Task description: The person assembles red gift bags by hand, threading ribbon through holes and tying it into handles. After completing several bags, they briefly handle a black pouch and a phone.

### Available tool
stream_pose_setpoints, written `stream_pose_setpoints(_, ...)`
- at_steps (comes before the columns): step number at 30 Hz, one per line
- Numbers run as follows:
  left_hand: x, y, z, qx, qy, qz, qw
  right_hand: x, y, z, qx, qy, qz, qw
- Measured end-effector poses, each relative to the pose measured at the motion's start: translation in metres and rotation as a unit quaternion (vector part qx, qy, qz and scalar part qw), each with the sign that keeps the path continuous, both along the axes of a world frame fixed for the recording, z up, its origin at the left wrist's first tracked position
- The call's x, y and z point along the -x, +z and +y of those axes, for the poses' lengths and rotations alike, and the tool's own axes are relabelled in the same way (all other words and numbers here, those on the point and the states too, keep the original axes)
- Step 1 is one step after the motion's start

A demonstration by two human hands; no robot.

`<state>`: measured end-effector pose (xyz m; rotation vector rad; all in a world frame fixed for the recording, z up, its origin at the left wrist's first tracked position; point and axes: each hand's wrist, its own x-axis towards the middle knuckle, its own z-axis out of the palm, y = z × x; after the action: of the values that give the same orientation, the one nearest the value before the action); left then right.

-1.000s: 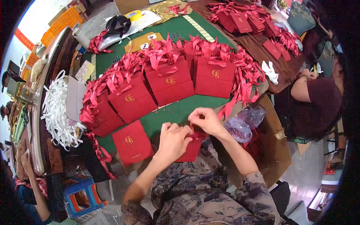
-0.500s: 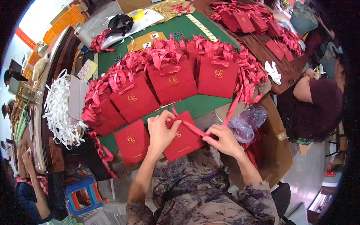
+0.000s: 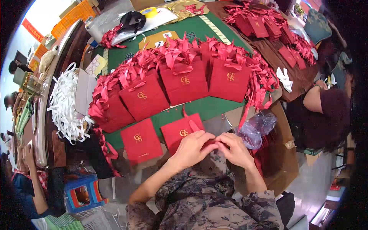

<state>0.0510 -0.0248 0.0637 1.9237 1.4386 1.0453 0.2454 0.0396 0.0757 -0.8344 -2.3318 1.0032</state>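
Note:
My left hand (image 3: 193,148) and my right hand (image 3: 233,148) meet at the fingertips just right of a red paper bag (image 3: 174,133) with a gold logo. The bag lies flat near the table's front edge. A red ribbon (image 3: 194,125) runs from its top towards my hands, and both hands are closed on it. My fingers hide most of the ribbon's end. Beside it on the left lies a second flat red bag (image 3: 141,142). Behind them, several upright red bags (image 3: 186,84) with ribbon handles stand in an arc on a green table mat (image 3: 199,108).
White ribbons (image 3: 69,111) hang at the left beside a light box. A crumpled clear plastic bag (image 3: 257,130) lies over a cardboard box (image 3: 285,163) on the right. More red bags (image 3: 258,26) are heaped at the back right. A person (image 3: 318,111) sits to the right.
My left hand has moved right and down from the bag's top to meet my right hand. The ribbon, stretched between my hands before, is now gathered at my fingertips.

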Motion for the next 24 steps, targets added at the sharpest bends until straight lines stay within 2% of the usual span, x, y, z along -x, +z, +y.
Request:
stream_pose_setpoints(4, 0.010, -0.005, 0.001, -0.030, 0.068, -0.040, 0.996, -0.005, 0.006, 0.000, 0.022, -0.019, 0.001, 1.000)
stream_pose_setpoints(6, 0.014, -0.007, -0.002, -0.004, 0.139, -0.085, 0.987, -0.010, 0.010, 0.000, 0.052, -0.094, -0.019, 0.994)
stream_pose_setpoints(10, 0.019, -0.017, -0.008, 0.044, 0.162, -0.061, 0.984, -0.003, 0.018, -0.004, 0.036, -0.156, 0.048, 0.986)
stream_pose_setpoints(12, 0.016, -0.016, -0.011, 0.015, 0.182, -0.044, 0.982, 0.003, 0.018, -0.006, 0.016, -0.151, 0.063, 0.986)
stream_pose_setpoints(15, 0.007, 0.005, -0.016, -0.032, 0.213, -0.031, 0.976, 0.015, 0.020, -0.008, -0.133, -0.117, 0.045, 0.983)
stream_pose_setpoints(16, 0.003, 0.013, -0.019, -0.049, 0.227, -0.034, 0.972, 0.019, 0.019, -0.008, -0.132, -0.116, 0.044, 0.984)
stream_pose_setpoints(17, 0.001, 0.016, -0.021, -0.061, 0.199, -0.057, 0.977, 0.022, 0.018, -0.009, -0.144, -0.091, 0.023, 0.985)
stream_pose_setpoints(20, 0.004, 0.019, -0.022, 0.070, 0.107, -0.172, 0.977, 0.032, 0.018, -0.012, -0.157, -0.055, 0.014, 0.986)
stream_pose_setpoints(21, 0.005, 0.015, -0.022, 0.069, 0.111, -0.174, 0.976, 0.033, 0.019, -0.013, -0.122, -0.050, 0.027, 0.991)
stream_pose_setpoints(23, 0.006, 0.001, -0.020, 0.169, 0.055, -0.420, 0.890, 0.034, 0.020, -0.015, -0.086, -0.042, 0.037, 0.995)
stream_pose_setpoints(24, 0.008, -0.004, -0.020, 0.169, 0.057, -0.422, 0.889, 0.033, 0.022, -0.017, -0.013, -0.056, 0.057, 0.997)
